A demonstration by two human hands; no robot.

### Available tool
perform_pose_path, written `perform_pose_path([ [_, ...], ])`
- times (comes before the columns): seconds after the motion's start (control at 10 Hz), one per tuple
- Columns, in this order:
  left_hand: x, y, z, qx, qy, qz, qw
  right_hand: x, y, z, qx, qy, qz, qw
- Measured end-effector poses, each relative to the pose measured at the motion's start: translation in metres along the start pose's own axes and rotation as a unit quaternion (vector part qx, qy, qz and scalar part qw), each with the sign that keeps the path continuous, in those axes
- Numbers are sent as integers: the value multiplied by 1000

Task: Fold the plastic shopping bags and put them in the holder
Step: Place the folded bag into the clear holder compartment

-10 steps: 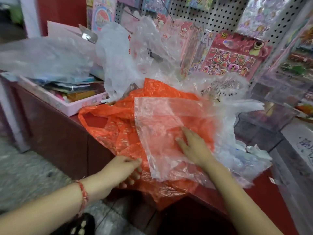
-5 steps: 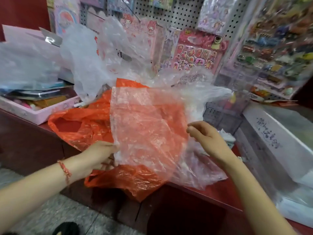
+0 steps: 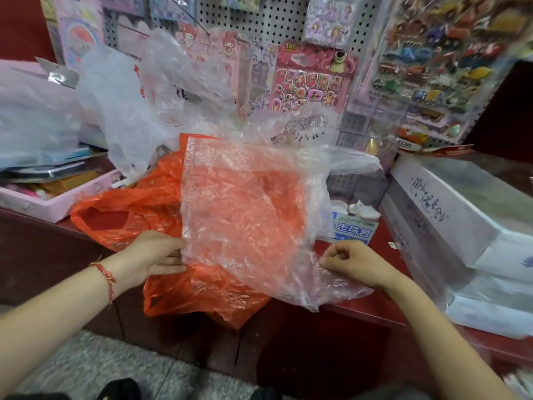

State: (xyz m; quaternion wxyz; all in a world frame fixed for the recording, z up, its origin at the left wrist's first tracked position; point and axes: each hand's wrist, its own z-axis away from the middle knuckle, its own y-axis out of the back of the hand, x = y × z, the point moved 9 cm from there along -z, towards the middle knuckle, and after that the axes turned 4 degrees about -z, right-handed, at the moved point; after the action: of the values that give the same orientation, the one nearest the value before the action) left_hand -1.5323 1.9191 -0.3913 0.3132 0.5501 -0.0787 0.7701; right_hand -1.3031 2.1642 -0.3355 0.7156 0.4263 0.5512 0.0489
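Folding looks barely begun: the clear bag [image 3: 245,215] is held spread over the orange bag [image 3: 121,215] at mid-frame on the red bench [image 3: 385,238]. The left grip [image 3: 155,255] pinches its left edge and the curled right grip [image 3: 346,259] its lower right edge. Loose bags [image 3: 124,111] heap unfolded at upper left and no holder shows, so nearly everything seems left to do.

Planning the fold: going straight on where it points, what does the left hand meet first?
The clear bag: the left hand points right at its edge, which it seems to pinch.
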Motion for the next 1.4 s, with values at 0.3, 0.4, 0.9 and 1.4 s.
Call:
perform_pose_path([
  [0.3, -6, 28, -35, 12, -10, -56, 998, 15, 50, 1, 200, 22, 27, 979],
  [0.4, -13, 31, -44, -14, -1, -63, 998, 15, 56, 1, 235, 37, 72, 969],
  [0.9, -83, 47, -181, -78, 57, -36, 995, 9, 85, 17, 362, -28, 46, 930],
  [1.4, 2, 9, -18, -70, 26, 49, 996, -123, -62, 28, 103, 238, 248, 933],
])
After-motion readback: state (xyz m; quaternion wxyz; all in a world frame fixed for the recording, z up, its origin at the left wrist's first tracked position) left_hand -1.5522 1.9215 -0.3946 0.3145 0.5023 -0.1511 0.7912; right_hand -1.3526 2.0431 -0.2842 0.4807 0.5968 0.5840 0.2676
